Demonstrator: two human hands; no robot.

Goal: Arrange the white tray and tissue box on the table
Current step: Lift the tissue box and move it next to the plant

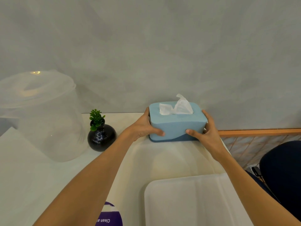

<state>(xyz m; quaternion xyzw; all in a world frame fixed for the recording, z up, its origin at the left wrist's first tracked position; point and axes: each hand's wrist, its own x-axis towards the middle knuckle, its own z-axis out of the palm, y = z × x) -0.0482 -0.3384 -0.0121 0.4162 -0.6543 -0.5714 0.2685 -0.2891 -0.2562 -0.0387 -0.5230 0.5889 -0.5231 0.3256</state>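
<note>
A light blue tissue box with a darker blue base and a white tissue sticking out of its top sits at the far edge of the white table, against the grey wall. My left hand grips its left end and my right hand grips its right end, thumbs on the front face. The white tray lies flat on the table near me, between my forearms, its right part hidden under my right arm.
A small black round vase with a green plant stands left of the box. A large clear plastic container stands at the far left. A purple round label shows at the near edge. An orange-railed tiled ledge lies right of the table.
</note>
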